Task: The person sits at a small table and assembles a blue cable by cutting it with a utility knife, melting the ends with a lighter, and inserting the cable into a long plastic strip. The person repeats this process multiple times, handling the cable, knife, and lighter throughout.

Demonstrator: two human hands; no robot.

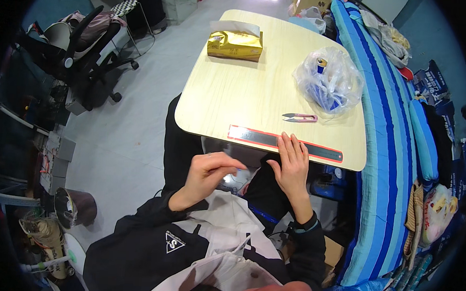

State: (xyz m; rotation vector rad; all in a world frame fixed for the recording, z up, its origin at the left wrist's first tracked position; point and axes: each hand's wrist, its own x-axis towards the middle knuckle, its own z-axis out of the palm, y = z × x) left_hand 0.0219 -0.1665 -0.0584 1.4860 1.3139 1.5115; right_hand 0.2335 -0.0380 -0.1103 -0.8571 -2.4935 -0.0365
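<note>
Along the near edge of the table lies a long flat dark strip with a red border, looking like a ruler or a sleeved blade. My right hand rests on it with fingers stretched out, holding nothing. Off the table's front edge, above my lap, my left hand is closed in a pinch. Whatever sits between its fingertips, if anything, is too small to make out. Just beyond the strip lies a pair of pink-handled thread snips, touched by neither hand.
A clear plastic bag with blue cans stands at the table's right, and a yellow tissue pack at the far left. A blue-striped bed runs along the right side. A black office chair stands left, a dark bin lower left.
</note>
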